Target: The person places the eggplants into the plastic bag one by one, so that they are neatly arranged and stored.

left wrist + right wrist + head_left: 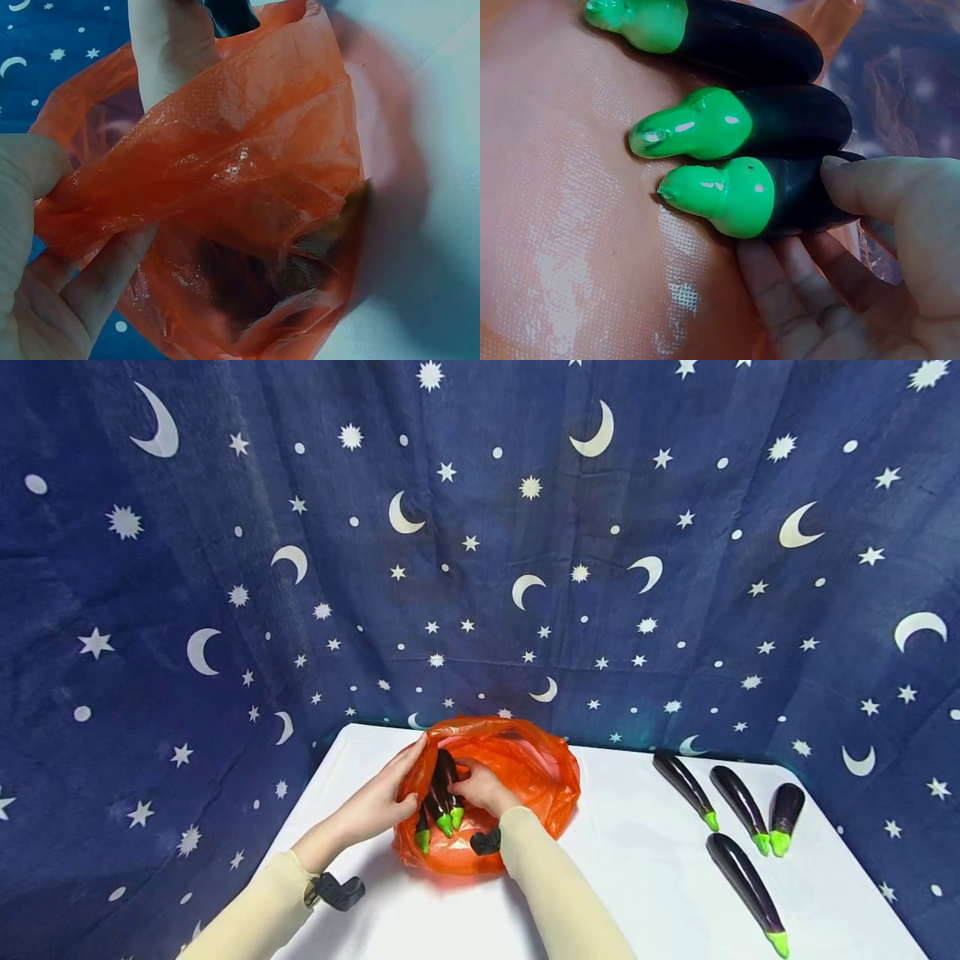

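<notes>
An orange plastic bag (551, 789) lies on its side with its mouth facing me. My left hand (378, 806) holds the left edge of that mouth, its thumb (45, 161) on one side of the film and fingers (112, 274) on the other. Inside the bag, three dark purple eggplants with bright green stem ends lie side by side. My right hand (483, 787) reaches in and grips the rightmost eggplant (802, 199), thumb on top and fingers underneath. Against it lies the middle eggplant (802, 120), with the third eggplant (742, 37) beyond.
Several more eggplants lie on the white table (615, 843) at the right: one eggplant (682, 787) towards the back, others beside it, and a long eggplant (746, 889) nearer me. A blue curtain (480, 610) with moons and stars hangs behind the table.
</notes>
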`<state>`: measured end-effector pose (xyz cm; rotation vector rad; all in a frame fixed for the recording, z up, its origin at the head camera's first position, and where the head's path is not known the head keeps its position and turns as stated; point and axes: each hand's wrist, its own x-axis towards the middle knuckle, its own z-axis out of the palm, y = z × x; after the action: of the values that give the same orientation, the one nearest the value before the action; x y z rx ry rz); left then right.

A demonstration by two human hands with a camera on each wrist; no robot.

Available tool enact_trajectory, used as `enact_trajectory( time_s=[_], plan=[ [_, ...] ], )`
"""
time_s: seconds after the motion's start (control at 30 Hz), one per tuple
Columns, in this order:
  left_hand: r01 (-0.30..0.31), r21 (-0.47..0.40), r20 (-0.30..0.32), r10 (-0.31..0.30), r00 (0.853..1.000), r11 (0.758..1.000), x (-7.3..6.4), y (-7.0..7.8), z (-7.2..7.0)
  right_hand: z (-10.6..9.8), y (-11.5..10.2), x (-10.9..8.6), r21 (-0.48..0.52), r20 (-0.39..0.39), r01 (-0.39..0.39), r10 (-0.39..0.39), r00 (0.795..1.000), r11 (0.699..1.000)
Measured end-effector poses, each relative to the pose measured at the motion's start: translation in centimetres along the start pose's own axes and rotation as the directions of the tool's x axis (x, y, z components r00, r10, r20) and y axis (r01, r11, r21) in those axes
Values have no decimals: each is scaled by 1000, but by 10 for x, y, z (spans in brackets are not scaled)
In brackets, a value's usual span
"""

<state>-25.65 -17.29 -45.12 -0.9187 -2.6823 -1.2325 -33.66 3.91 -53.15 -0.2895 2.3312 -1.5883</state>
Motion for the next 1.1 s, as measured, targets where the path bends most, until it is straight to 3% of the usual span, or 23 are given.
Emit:
enact_trajectory(
  time_s=[0.2, 0.4, 0.7, 0.9, 1.1],
  plan=[
    [-5, 9, -7, 5, 1000, 1000, 1, 1, 1, 1, 0, 0, -102, -19, 59, -61, 998, 993],
    [-11, 11, 0, 11, 1000, 1000, -1, 1, 4, 1, 2, -3, -137, -15, 82, -85, 996, 987],
    [12, -4, -5, -12, 1000, 1000, 2, 1, 3, -16, 1, -12, -53, -28, 36, -37, 999, 998],
    [41, -23, -5, -41, 999, 999, 0, 2, 4, -30, 2, -24, 12, 15, 80, -80, 997, 997],
    [22, -7, -35, -23, 999, 1000, -1, 0, 5, -45, -3, -39, 80, 61, 101, -106, 993, 992]
  ],
)
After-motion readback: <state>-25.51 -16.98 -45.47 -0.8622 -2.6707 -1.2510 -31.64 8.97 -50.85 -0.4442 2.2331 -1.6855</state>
